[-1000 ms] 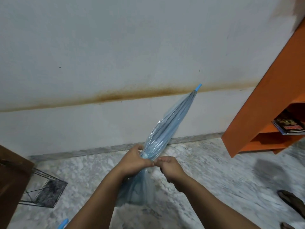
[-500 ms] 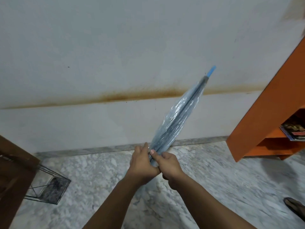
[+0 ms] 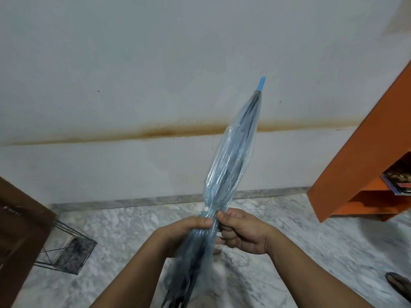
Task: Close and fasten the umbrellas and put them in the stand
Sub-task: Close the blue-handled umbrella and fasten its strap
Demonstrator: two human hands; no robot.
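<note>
Stained white wall (image 3: 133,63) behind, mottled marble floor (image 3: 289,252) below, orange shelf (image 3: 355,163) at right. Wire stand (image 3: 64,250) down at lower left, well apart from both hands. Clear blue umbrella (image 3: 231,156) folded, tilted up and right, blue tip (image 3: 261,83) near the wall. Left hand (image 3: 184,234) wrapped round the gathered canopy at its waist; right hand (image 3: 242,232) pinching what looked like the strap, just beside the white snap (image 3: 206,208). Snap seemingly not yet closed. Best done by keeping the folds bunched tight, drawing the strap snug round, and pressing stud squarely; slippery plastic likely to spring loose otherwise.
</note>
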